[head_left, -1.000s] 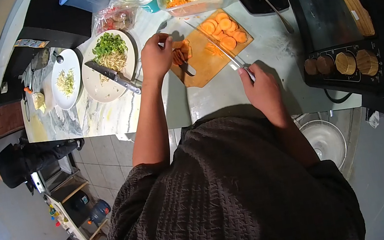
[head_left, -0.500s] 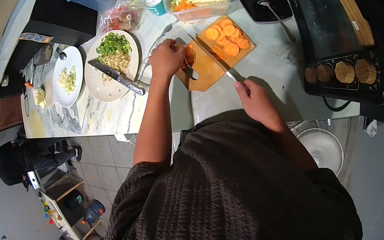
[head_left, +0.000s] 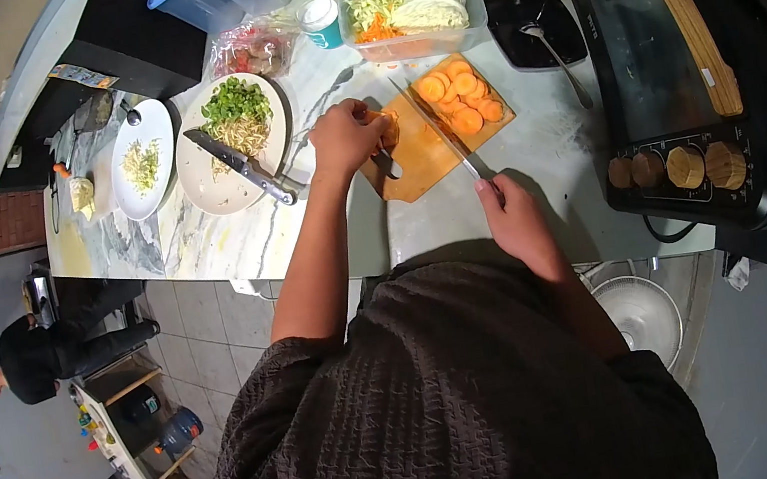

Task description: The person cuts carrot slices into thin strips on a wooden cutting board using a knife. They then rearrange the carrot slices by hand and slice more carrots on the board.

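My right hand (head_left: 514,218) is wrapped round the handle of a long knife (head_left: 439,129), whose blade lies across the wooden cutting board (head_left: 422,167). Round carrot slices (head_left: 461,97) lie to the right of the blade. My left hand (head_left: 346,139) is at the board's left edge with its fingers bent together beside cut carrot pieces (head_left: 391,127); what its fingertips hold, if anything, is hidden. A second knife (head_left: 239,165) rests on a round plate (head_left: 211,189) of chopped greens and sprouts, left of my left hand.
An oval plate (head_left: 130,195) stands far left. Behind the board are a plastic container (head_left: 420,44) of shredded vegetables, a cup (head_left: 321,25) and a black bowl (head_left: 534,47) with a spoon. An oven (head_left: 688,178) is at right. Another person (head_left: 32,354) stands far left.
The view has shifted, so the counter sits lower in the frame. The knife blade has moved from the slices to their left side. The other person's arm has moved toward a metal item.
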`<state>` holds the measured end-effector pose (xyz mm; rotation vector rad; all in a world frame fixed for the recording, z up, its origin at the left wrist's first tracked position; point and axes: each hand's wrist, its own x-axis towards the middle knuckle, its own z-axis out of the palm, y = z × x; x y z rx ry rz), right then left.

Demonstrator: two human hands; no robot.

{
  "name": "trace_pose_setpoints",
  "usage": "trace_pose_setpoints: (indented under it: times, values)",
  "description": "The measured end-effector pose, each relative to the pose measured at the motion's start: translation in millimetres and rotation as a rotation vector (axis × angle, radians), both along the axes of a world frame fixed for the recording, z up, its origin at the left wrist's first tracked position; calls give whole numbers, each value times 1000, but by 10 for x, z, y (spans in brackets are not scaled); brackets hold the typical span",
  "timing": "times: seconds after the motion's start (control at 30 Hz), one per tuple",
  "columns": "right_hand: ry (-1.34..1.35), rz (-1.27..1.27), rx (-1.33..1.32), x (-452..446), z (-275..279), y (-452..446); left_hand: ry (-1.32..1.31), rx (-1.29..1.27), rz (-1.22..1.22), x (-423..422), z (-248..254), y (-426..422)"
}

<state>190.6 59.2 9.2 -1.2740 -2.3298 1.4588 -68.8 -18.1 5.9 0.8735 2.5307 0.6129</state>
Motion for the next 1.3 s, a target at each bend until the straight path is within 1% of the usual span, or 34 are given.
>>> trace_pose_setpoints:
  times: [0.1,0.23,0.37,0.53,0.6,0.63,0.7,0.73,0.8,0.83,0.9,1.03,1.1,1.3]
  values:
    - [-52,19,-5,-14,36,3,6,59,-17,6,-66,-26]
    - [-23,4,-29,-13,51,-1,-10,145,-40,10,-98,-31]
    - [44,-36,-7,26,9,38,11,159,-51,20,-88,-45]
    - [52,-94,15,132,-31,171,-77,185,-6,28,-84,-42]
    - [26,-145,171,185,-25,186,-99,205,13,41,-72,-40]
    - [24,-145,170,206,-29,190,-121,222,30,51,-68,-42]
    - [99,-165,374,248,-41,206,-118,232,26,41,-101,-46]
    - [98,-167,375,275,-67,223,-113,243,22,36,-120,-49]
    - [161,-183,525,333,-173,266,-103,253,17,36,-137,-60]
    - [162,-185,528,372,-230,302,-92,262,16,41,-135,-59]
    - [46,-178,533,431,-300,355,-54,255,10,63,-99,-63]
    - [62,-175,613,422,-329,397,20,223,10,118,-17,-65]
    - [87,-139,678,403,-362,431,16,227,9,131,-20,-64]
    - [71,-117,758,374,-437,463,-28,242,26,120,-72,-74]
